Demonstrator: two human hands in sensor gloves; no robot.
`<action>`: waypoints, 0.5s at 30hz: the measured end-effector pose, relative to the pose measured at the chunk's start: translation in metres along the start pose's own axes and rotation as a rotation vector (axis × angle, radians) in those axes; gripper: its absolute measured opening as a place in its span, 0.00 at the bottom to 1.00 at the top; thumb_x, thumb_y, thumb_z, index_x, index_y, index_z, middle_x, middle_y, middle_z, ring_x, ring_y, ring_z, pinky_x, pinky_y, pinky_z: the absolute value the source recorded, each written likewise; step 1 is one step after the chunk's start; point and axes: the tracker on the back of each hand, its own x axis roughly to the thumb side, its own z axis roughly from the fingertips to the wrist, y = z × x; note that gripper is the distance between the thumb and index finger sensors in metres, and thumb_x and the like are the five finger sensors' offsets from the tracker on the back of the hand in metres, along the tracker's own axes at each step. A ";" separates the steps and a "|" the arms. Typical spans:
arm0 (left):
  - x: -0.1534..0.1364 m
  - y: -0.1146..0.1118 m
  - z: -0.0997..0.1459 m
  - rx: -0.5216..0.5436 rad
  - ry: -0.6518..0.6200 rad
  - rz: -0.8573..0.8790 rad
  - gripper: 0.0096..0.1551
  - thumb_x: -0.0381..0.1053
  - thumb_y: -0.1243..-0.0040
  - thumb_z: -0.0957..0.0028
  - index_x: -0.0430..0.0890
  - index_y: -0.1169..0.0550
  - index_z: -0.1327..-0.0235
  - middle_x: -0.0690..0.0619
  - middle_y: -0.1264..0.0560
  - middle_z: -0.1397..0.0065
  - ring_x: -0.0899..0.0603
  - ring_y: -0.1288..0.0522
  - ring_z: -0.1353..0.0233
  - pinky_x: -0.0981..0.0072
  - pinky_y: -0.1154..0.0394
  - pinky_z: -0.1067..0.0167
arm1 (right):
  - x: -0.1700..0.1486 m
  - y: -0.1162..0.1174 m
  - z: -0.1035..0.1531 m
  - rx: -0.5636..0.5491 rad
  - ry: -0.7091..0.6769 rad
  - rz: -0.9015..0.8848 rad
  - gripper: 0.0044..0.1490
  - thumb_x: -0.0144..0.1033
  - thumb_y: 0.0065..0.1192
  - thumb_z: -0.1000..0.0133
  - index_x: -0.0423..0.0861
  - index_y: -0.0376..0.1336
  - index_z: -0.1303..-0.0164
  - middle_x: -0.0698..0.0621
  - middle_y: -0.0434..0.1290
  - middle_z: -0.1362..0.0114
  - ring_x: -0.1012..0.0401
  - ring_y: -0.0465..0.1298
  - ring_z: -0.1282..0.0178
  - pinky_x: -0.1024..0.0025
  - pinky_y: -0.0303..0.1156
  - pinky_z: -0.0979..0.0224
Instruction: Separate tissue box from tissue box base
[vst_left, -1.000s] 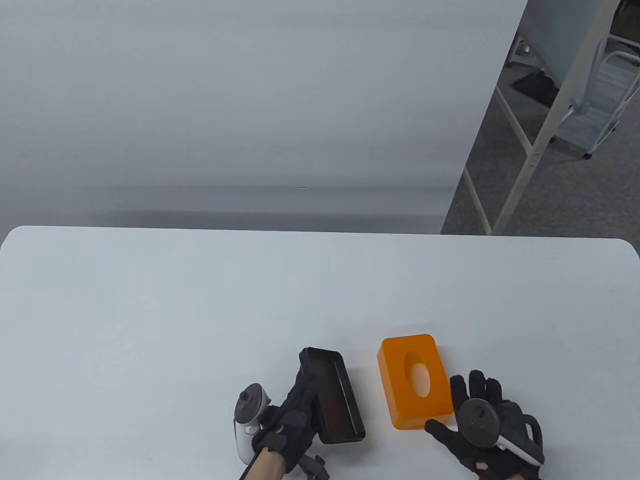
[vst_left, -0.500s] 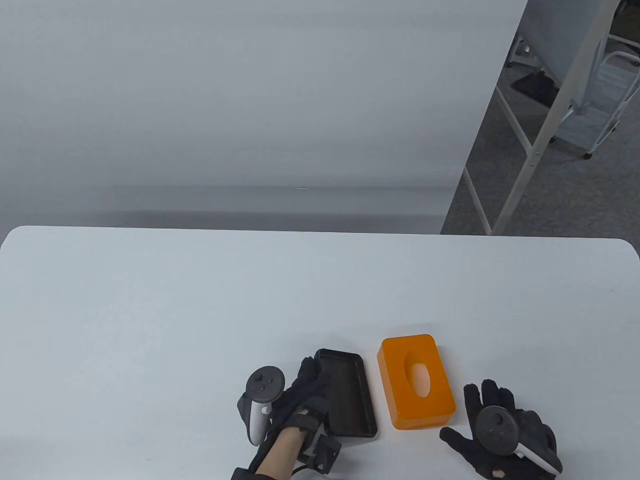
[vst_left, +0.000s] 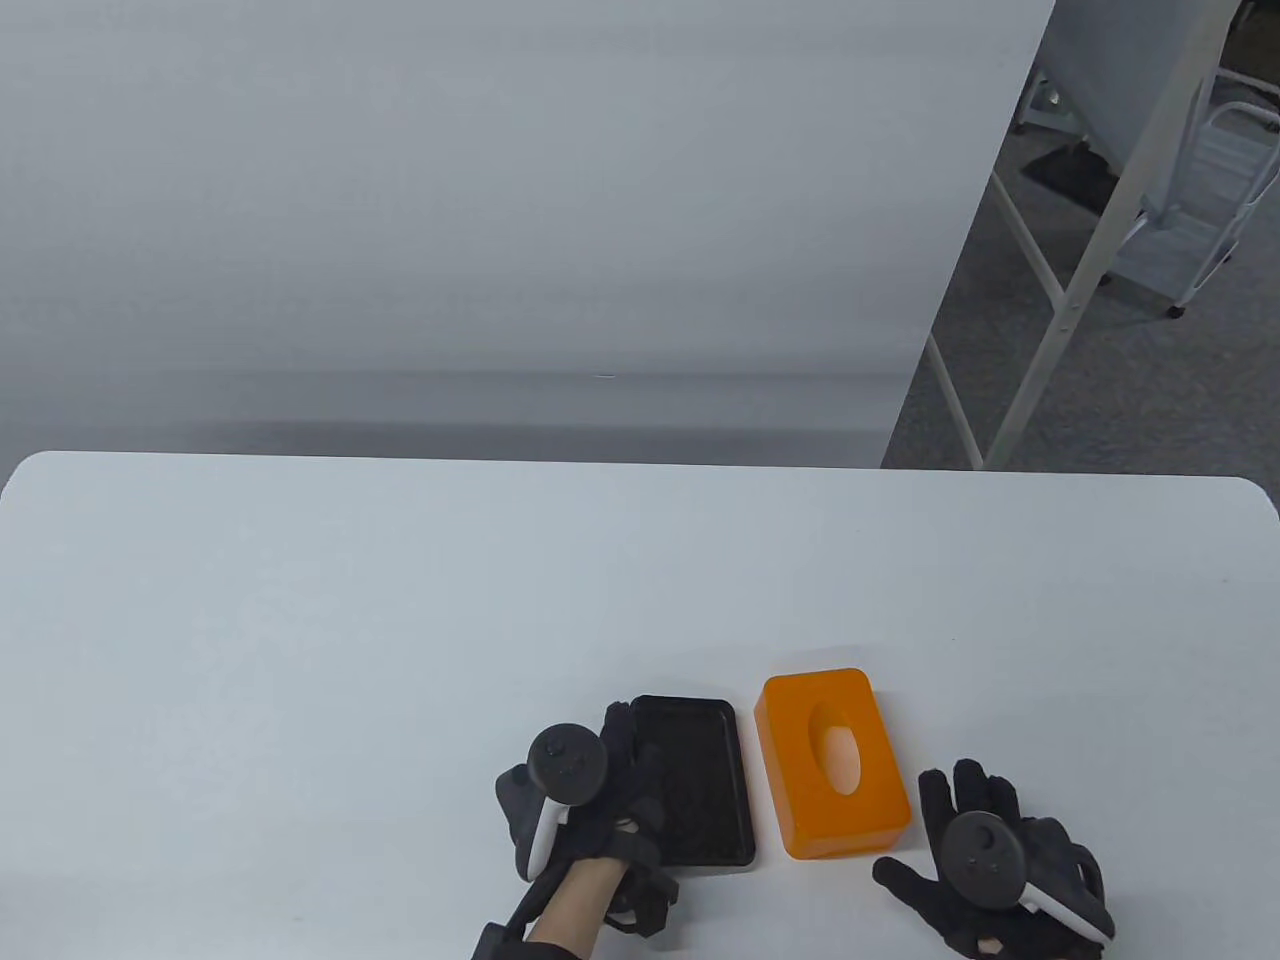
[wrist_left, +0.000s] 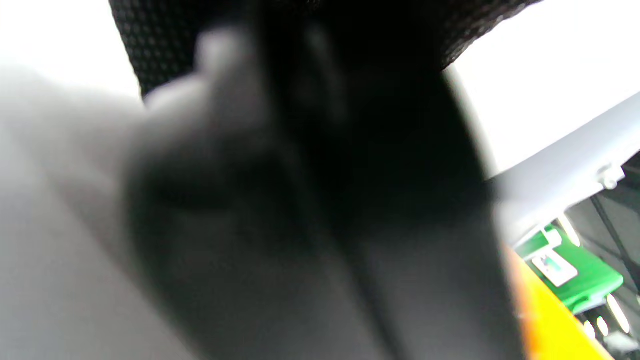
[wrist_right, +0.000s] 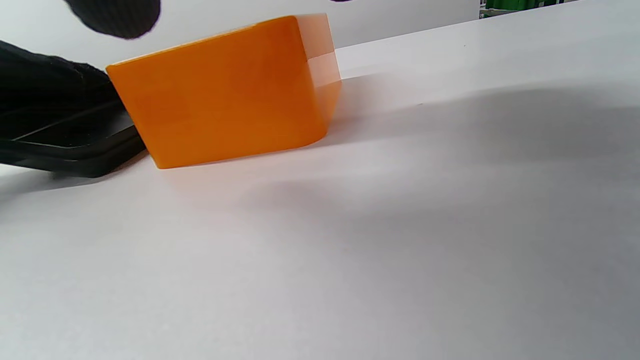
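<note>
Orange plastic tissue box cover with oval slot on top (vst_left: 833, 764) sits on the white table (vst_left: 300, 620), near edge, right of centre. Just left of it, apart by a narrow strip of table, lies the shallow black rectangular base tray (vst_left: 697, 782), open side up and now flat; a second ago it was tipped up on its long edge in the left hand, half a second ago nearly down. The two parts are fully apart, so the separation looks done bar letting go.

Left hand (vst_left: 585, 805) lies along the tray's left rim, fingers (vst_left: 622, 745) touching it; whether they grip or only rest on it cannot be told, and the left wrist view is a dark blur. Right hand (vst_left: 985, 850) is spread flat, palm down, just near-right of the orange cover and clear of it, having drawn back slightly toward the near edge. Right wrist view confirms the cover standing on the table alone, tray beside it.

Likely remaining: left hand releases and withdraws.
</note>
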 end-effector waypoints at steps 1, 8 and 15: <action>0.003 0.000 0.002 0.014 -0.030 -0.037 0.37 0.55 0.43 0.40 0.41 0.37 0.22 0.34 0.32 0.28 0.34 0.18 0.41 0.63 0.14 0.54 | 0.001 0.001 0.000 0.006 -0.002 0.005 0.64 0.75 0.41 0.42 0.33 0.36 0.18 0.22 0.32 0.19 0.21 0.40 0.23 0.17 0.47 0.34; 0.019 -0.003 0.023 0.066 -0.271 -0.298 0.36 0.52 0.45 0.40 0.39 0.37 0.22 0.33 0.34 0.26 0.26 0.25 0.35 0.51 0.18 0.46 | 0.006 0.002 0.002 0.007 -0.029 0.024 0.64 0.74 0.41 0.42 0.33 0.36 0.18 0.22 0.32 0.19 0.21 0.40 0.23 0.17 0.47 0.34; 0.045 0.008 0.052 0.080 -0.525 -0.720 0.47 0.65 0.42 0.43 0.39 0.40 0.20 0.34 0.37 0.23 0.25 0.30 0.30 0.46 0.22 0.40 | 0.006 -0.001 0.004 -0.015 -0.034 0.016 0.64 0.74 0.42 0.42 0.34 0.36 0.18 0.23 0.32 0.19 0.21 0.40 0.23 0.17 0.47 0.34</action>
